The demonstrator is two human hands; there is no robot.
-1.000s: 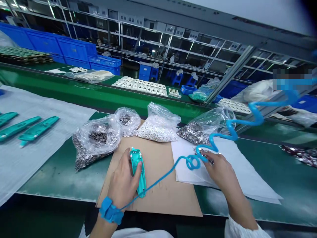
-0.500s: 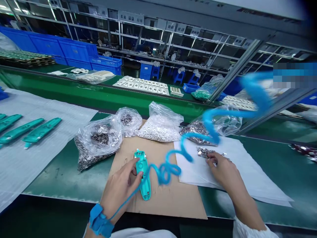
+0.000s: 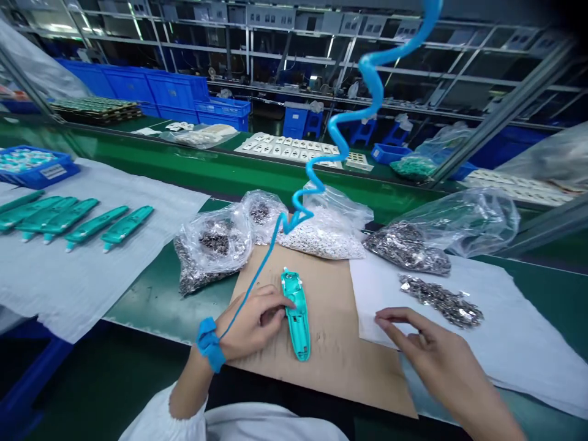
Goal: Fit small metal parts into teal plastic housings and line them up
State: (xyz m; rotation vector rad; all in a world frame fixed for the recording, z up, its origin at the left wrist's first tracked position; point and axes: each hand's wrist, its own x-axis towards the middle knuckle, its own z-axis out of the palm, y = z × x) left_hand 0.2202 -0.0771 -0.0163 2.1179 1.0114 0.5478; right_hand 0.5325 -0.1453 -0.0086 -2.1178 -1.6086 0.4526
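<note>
A teal plastic housing half, hollow side up, lies on a sheet of brown cardboard. My left hand, with a blue strap at the wrist, is closed at the housing's left edge, its index fingertip resting on it. My right hand hovers over the edge of the white sheet, thumb and index finger pinched together. Whatever may be between those fingertips is too small to make out. Beyond it lies a loose pile of small shiny metal parts.
Clear bags of small metal parts and a bag of small white parts line the back of the work area. A coiled blue cord hangs down to my left wrist. Several teal housings lie on white foam at left, beside a blue bin.
My right hand has left the metal pile and moved toward me, fingers pinched. My left hand stays at the housing. The view has swung left, and the cord has swung clear of the housing.
</note>
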